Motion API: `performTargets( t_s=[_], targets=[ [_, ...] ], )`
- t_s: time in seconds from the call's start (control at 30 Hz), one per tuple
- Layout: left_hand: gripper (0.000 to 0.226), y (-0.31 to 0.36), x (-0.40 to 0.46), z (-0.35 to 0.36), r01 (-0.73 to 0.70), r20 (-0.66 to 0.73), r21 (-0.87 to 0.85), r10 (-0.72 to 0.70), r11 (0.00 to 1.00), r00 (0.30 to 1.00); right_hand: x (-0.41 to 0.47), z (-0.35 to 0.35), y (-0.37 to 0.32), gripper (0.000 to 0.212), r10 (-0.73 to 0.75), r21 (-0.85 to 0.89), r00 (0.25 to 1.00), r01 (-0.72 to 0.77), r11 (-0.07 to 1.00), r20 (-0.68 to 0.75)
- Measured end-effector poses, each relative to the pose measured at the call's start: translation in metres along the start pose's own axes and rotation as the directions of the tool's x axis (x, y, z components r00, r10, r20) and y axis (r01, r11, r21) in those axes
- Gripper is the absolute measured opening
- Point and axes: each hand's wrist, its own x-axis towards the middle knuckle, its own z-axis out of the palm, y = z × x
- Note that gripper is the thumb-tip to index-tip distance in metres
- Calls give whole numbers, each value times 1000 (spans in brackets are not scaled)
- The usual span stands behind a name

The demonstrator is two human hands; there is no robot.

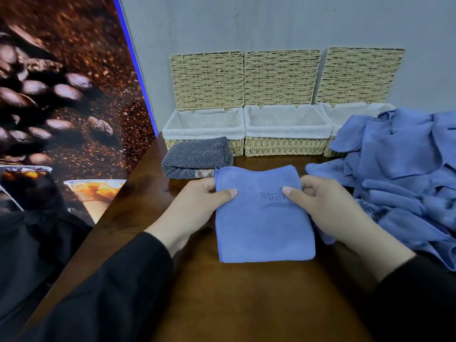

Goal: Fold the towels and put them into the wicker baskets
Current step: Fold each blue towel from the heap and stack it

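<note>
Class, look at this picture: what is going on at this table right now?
A person is folding towels. The left hand and right hand each pinch a side of a folded blue towel lying on the wooden table. A heap of unfolded blue towels waits on the right. Three open wicker baskets stand at the back, no towels visible inside. A folded grey towel lies before the leftmost one.
</note>
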Motion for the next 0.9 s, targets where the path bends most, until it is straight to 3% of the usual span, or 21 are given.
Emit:
performTargets(
  t_s=[0.07,0.1,0.17,0.23,0.27,0.33,0.4,0.5,0.57,0.63,0.77,0.9],
  targets=[
    [25,-12,21,-5,15,-184,332,49,943,982,22,6,9,34,42,-306,999,-46,951,-20],
    [28,-21,27,-9,34,-277,470,111,882,955,27,10,14,33,37,-376,997,-59,925,-65],
    [25,-33,31,-15,-26,-326,521,228,853,918,25,13,22,39,-96,-359,972,14,933,-213],
    [21,-39,28,-19,-178,-263,440,315,880,912,16,8,17,35,-308,-300,901,216,929,-306],
    [22,-39,27,-20,-250,-210,436,368,865,906,12,4,15,33,-373,-270,885,300,915,-280],
    [31,-39,25,-18,-375,-39,491,450,786,892,3,0,9,38,-410,-195,908,389,900,-80],
    [46,-40,25,-12,-451,172,573,438,684,882,0,6,11,47,-363,-207,912,399,893,190],
    [65,-45,27,-4,-419,357,705,224,573,907,6,17,23,56,-205,-349,881,370,861,427],
    [72,-45,28,-5,-363,383,763,78,536,920,10,18,27,56,-180,-390,877,371,843,445],
    [77,-44,29,-7,-353,385,791,43,500,922,12,17,31,56,-170,-431,874,384,816,456],
    [83,-44,29,-8,-358,378,804,56,476,924,15,13,35,55,-199,-369,872,383,847,448],
    [78,-47,29,-10,-408,368,746,185,527,911,7,-1,36,36,-394,-121,867,446,887,306]
  ],
)
